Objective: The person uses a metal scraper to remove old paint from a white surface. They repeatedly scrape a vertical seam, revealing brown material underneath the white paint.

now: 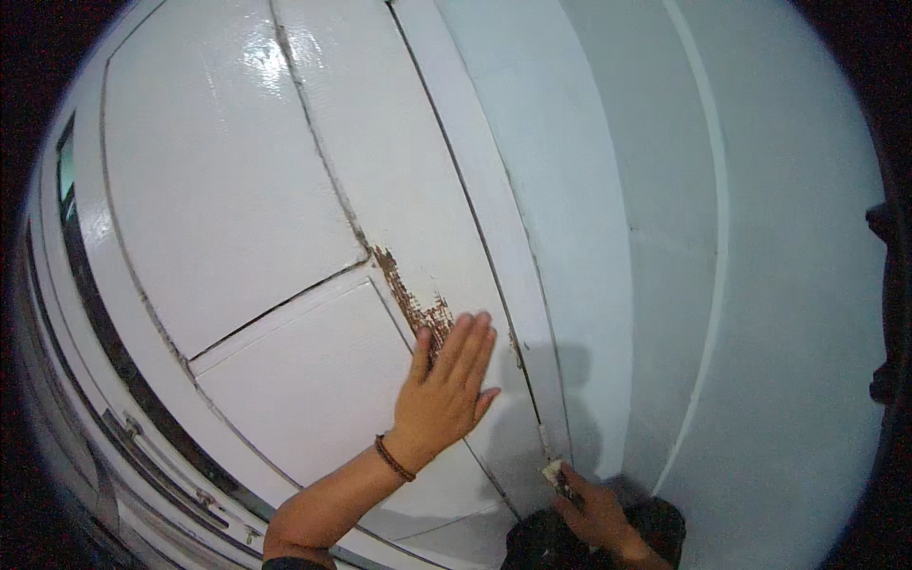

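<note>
A white-painted panelled door (190,190) fills the middle and left of the view. On its upright board is a patch of peeled paint (408,299) that bares rough brown wood. My left hand (446,380) lies flat over the lower end of this patch, fingers stretched out and pointing up. It holds nothing, and a dark bracelet circles the wrist. Lower right, my right hand (591,508) is closed round a small tool with a whitish end (553,470), near the foot of the dark gap beside the board. The tool's exact kind cannot be made out.
A dark upright gap (465,185) runs along the board's right side. Beyond it stand a pale frame and a grey-white wall (788,285). Metal latches (133,427) and bars line the far left edge. Dark clothing (546,546) shows at the bottom, and a shadow falls on the door.
</note>
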Demonstrator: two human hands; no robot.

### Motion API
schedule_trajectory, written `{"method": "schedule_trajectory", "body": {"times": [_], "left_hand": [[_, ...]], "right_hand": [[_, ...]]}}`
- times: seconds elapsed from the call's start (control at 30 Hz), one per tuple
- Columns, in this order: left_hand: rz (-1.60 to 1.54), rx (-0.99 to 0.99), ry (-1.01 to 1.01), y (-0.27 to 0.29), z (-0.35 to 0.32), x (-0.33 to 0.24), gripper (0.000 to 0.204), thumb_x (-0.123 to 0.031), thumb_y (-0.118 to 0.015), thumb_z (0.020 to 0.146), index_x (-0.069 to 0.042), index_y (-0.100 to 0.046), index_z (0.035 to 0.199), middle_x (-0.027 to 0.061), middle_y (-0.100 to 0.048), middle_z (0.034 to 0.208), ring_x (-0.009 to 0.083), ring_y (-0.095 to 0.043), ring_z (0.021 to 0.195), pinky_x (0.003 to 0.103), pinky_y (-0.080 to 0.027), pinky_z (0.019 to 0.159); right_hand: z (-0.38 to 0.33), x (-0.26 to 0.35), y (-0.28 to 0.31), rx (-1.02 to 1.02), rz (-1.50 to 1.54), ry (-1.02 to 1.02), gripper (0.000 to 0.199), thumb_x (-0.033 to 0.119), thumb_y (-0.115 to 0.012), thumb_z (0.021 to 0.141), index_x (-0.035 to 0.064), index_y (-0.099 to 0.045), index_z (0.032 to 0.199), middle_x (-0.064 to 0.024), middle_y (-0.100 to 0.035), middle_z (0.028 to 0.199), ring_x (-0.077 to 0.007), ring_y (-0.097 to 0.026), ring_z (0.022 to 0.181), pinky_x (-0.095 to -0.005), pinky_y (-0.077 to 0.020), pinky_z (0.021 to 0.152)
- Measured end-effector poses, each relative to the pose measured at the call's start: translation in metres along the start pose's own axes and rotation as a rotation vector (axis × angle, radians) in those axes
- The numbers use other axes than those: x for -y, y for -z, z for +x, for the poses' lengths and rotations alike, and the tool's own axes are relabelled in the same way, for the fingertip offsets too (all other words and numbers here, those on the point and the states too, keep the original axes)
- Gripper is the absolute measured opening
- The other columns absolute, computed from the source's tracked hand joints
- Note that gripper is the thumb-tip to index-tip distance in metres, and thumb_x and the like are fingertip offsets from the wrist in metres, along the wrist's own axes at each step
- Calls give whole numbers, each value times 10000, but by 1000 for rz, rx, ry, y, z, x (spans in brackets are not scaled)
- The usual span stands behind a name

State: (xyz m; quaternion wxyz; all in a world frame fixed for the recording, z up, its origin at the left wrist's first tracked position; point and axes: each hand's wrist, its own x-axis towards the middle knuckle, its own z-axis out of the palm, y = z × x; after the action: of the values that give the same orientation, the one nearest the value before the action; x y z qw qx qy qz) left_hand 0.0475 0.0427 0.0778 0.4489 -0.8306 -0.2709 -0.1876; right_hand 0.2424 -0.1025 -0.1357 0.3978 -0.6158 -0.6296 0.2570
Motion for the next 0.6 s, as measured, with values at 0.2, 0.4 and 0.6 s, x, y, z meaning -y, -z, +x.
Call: {"method": "schedule_trajectory", "body": {"times": [0.2, 0.4, 0.6], "left_hand": [[-55, 114, -78, -26, -27, -38, 758, -466, -609, 907, -59, -411, 1515, 103, -341, 1615, 251, -256, 1518, 574, -184, 1206], [-457, 296, -40, -55, -76, -114, 647, -312, -607, 923, -77, -434, 1500, 110, -329, 1613, 282, -283, 1496, 553, -271, 1188], [-946, 350, 337, -75, -121, -200, 398, -280, -536, 1004, -46, -592, 1321, 161, -531, 1446, 326, -493, 1347, 463, -378, 1139]], "right_hand": [[-30, -47, 1, -195, -72, 154, 563, 216, -613, 964, -3, -461, 1460, -266, -699, 1058, -436, -697, 915, -473, -553, 829], [-62, -115, -15, -117, 321, -94, 413, 229, -581, 995, 18, -558, 1349, -171, -683, 976, -324, -670, 825, -460, -544, 782], [-54, -135, -6, -170, 534, -237, 345, 297, -511, 1054, 51, -639, 1260, -79, -638, 841, -220, -580, 701, -398, -500, 659]]}}
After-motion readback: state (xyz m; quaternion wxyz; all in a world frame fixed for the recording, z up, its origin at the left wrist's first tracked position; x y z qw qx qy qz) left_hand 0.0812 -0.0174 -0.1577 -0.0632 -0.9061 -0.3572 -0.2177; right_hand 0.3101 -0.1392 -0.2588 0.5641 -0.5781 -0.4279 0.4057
